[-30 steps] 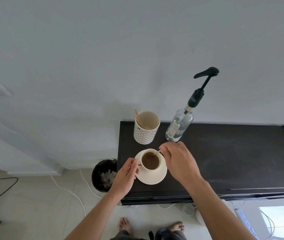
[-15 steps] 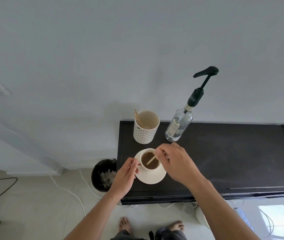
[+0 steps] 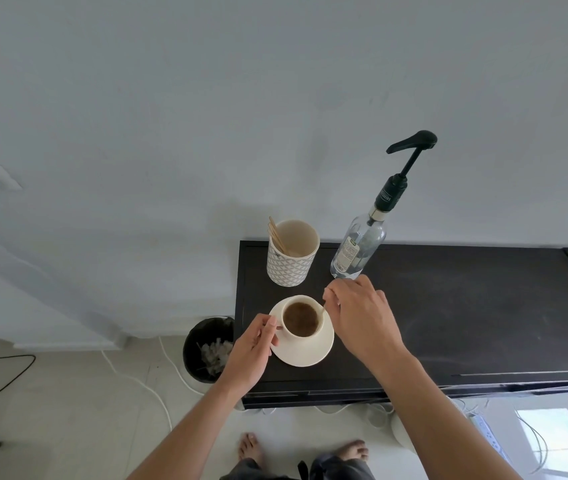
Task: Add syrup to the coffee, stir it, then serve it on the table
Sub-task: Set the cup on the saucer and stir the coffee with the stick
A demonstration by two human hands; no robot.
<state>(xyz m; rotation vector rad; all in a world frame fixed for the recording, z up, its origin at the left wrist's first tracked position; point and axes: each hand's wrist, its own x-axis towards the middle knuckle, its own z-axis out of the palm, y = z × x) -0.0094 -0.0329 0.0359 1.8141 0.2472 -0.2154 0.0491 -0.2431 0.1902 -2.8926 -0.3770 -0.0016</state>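
Observation:
A white cup of brown coffee (image 3: 300, 319) stands on a white saucer (image 3: 305, 353) at the left end of the dark table (image 3: 466, 317). My left hand (image 3: 254, 348) pinches the cup's handle on its left side. My right hand (image 3: 358, 317) hovers at the cup's right rim, fingers closed on a thin wooden stirrer (image 3: 321, 312) that dips into the coffee; most of the stick is hidden by my fingers. The clear syrup bottle (image 3: 358, 247) with a black pump stands upright just behind my right hand.
A patterned holder cup (image 3: 292, 258) with several wooden stirrers stands behind the coffee. A black waste bin (image 3: 208, 348) sits on the floor left of the table, with cables around it. My bare feet (image 3: 251, 448) are below the table's front edge.
The stirrer moved from the cup's right rim across the coffee to the left and back to the right rim. My right hand swung with it. My left hand kept hold of the handle.

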